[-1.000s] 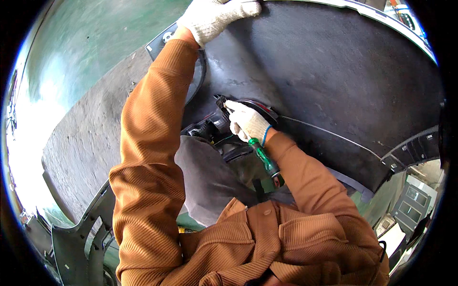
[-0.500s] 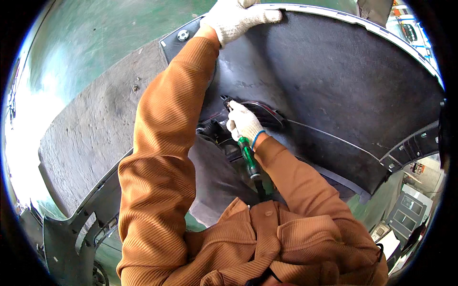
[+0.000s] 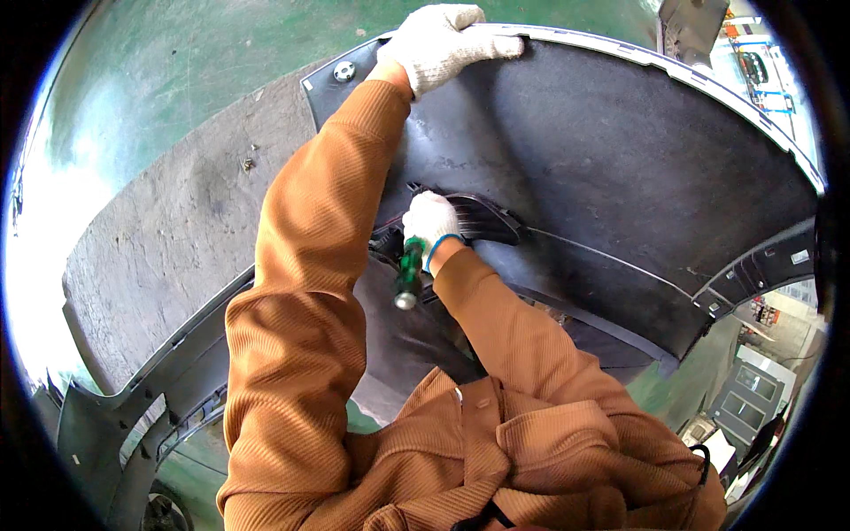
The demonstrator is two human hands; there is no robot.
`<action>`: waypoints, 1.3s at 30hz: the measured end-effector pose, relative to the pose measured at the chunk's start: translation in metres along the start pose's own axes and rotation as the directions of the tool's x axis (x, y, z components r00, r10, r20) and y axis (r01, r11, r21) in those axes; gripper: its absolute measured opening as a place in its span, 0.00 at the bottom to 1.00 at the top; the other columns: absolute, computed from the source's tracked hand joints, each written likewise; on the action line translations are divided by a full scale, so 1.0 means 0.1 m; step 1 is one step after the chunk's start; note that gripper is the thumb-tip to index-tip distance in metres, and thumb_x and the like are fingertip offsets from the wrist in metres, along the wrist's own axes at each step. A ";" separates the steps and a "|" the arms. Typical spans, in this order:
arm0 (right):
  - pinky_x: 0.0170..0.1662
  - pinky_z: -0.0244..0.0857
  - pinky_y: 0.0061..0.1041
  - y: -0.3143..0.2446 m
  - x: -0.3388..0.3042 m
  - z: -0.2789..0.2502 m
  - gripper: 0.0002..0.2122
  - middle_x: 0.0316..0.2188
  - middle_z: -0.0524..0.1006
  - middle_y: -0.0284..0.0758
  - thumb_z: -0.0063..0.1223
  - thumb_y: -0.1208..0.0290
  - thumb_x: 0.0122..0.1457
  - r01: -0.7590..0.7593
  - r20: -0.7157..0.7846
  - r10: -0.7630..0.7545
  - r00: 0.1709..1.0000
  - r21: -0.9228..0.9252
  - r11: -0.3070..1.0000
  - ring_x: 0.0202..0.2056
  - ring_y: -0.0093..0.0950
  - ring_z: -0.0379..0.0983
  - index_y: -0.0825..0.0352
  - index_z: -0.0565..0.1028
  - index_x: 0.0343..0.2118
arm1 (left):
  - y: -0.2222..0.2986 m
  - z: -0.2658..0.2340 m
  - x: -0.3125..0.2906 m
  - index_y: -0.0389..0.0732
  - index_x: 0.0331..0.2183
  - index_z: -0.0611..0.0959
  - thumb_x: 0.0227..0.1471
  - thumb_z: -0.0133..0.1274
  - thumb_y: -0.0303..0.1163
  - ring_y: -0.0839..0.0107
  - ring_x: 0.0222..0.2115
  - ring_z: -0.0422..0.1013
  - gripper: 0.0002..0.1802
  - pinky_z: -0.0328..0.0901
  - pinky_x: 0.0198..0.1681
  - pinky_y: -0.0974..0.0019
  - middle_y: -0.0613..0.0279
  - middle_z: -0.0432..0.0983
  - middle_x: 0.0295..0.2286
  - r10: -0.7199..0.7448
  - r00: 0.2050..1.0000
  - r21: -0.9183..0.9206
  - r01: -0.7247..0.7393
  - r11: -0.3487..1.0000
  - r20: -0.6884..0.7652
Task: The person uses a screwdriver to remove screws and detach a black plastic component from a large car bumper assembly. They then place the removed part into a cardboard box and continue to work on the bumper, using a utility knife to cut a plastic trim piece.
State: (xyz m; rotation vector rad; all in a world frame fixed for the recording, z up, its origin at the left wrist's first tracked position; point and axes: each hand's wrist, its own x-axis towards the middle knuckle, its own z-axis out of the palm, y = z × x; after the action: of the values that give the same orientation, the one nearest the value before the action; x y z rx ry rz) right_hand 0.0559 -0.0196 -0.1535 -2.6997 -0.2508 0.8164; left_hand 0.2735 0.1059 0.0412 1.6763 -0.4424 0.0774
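A large black curved car bumper [image 3: 620,142], its inner side up, lies across in front of me. My left hand [image 3: 440,50], in a white knit glove, is closed over its far pale rim. In the middle, my gloved right hand [image 3: 431,219] wraps round a screwdriver [image 3: 410,273] with a green handle. The handle's metal-capped end tilts up toward me, while the shaft and tip are hidden below the fist. Right beside that fist sits a dark curved lamp-like part [image 3: 487,218] on the bumper. A thin cable [image 3: 611,255] runs from it to the right.
A worn grey padded bench [image 3: 177,230] stretches out on the left, with small metal fasteners [image 3: 248,164] on it. Another black bumper piece [image 3: 133,416] stands at the lower left. Grey cabinets [image 3: 744,398] are at the lower right. The floor [image 3: 221,44] is green.
My right hand has shifted left and closed fully round the screwdriver, whose handle has swung from lying along my forearm to pointing up at me. The bumper's far rim and my left hand sit slightly lower.
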 end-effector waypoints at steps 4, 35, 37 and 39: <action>0.35 0.73 0.31 -0.10 -0.13 -0.39 0.10 0.28 0.82 0.32 0.47 0.68 0.63 -0.321 0.174 0.290 0.941 0.728 0.606 0.31 0.32 0.79 0.56 0.81 0.28 | 0.25 0.05 0.01 0.36 0.41 0.87 0.51 0.69 0.57 0.70 0.37 0.74 0.32 0.68 0.45 0.64 0.59 0.81 0.32 -0.058 0.995 0.066 0.053 0.996 0.076; 0.41 0.74 0.29 -0.15 -0.69 -1.27 0.06 0.31 0.81 0.37 0.53 0.75 0.62 0.075 0.136 -0.290 0.947 0.787 0.612 0.33 0.28 0.77 0.73 0.78 0.33 | 0.23 0.10 0.10 0.40 0.46 0.87 0.42 0.58 0.79 0.50 0.49 0.78 0.51 0.68 0.57 0.56 0.46 0.83 0.45 -0.132 0.991 0.238 0.121 0.964 0.028; 0.46 0.77 0.32 -0.06 -0.65 -1.21 0.10 0.34 0.82 0.41 0.58 0.69 0.64 -0.123 0.234 -0.290 0.928 0.927 0.355 0.36 0.34 0.80 0.73 0.77 0.33 | 0.26 0.16 0.12 0.41 0.47 0.87 0.41 0.58 0.79 0.50 0.50 0.77 0.51 0.68 0.57 0.57 0.46 0.83 0.46 -0.123 0.992 0.242 0.116 0.963 0.016; 0.48 0.78 0.34 -0.23 -0.70 -1.42 0.11 0.35 0.82 0.41 0.58 0.68 0.65 0.004 0.231 -0.327 0.917 0.811 0.585 0.38 0.36 0.81 0.73 0.76 0.33 | 0.23 0.13 0.10 0.41 0.49 0.87 0.41 0.58 0.79 0.50 0.51 0.77 0.52 0.68 0.58 0.57 0.46 0.82 0.47 -0.140 0.990 0.249 0.134 0.959 0.006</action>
State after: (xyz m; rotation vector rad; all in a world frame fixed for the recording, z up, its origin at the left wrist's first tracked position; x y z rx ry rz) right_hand 0.0768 -0.0497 0.0026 -1.6280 -0.1567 1.0418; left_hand 0.2724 0.0890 0.0632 1.9524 -0.3434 0.0105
